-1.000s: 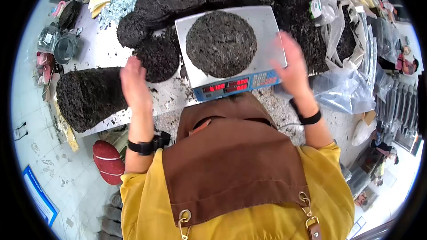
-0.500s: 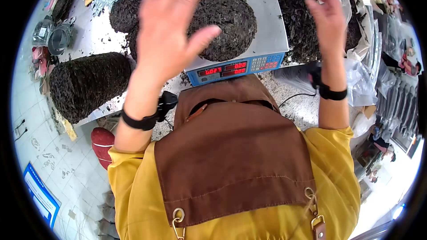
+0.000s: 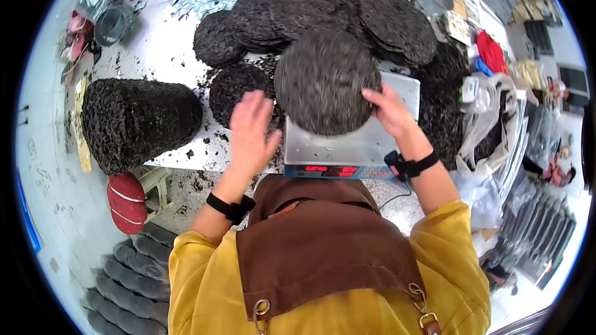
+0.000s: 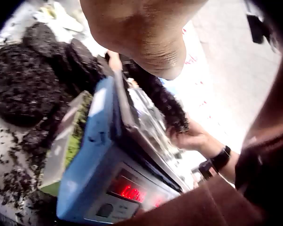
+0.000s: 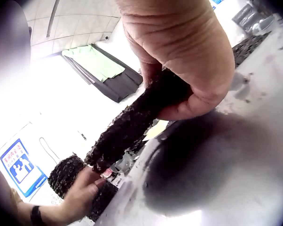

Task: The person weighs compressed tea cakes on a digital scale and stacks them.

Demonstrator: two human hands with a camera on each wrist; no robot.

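Observation:
A dark, round, flaky disc [image 3: 328, 82] is tilted above the metal plate of a blue scale [image 3: 338, 149]. My right hand [image 3: 392, 111] pinches its right edge, thumb on top; the right wrist view shows the grip on the disc [image 5: 127, 127] close up, with a dark reflection on the plate below. My left hand [image 3: 251, 133], fingers extended, is left of the scale, near the disc's other side; whether it touches the edge I cannot tell. In the left wrist view the scale [image 4: 92, 169] shows red digits, too blurred to read.
Behind the scale lie stacked dark discs [image 3: 292, 9]. A smaller round pile [image 3: 239, 93] sits at its left, a thick dark roll [image 3: 139, 121] further left. Loose dark material [image 3: 441, 111] and a plastic bag [image 3: 487, 142] are at the right. Crumbs are scattered on the table [image 3: 158, 56].
The disc that rested on the scale is now lifted, its right edge in my right hand. Both hands have come down from their raised position, and the head view has shifted.

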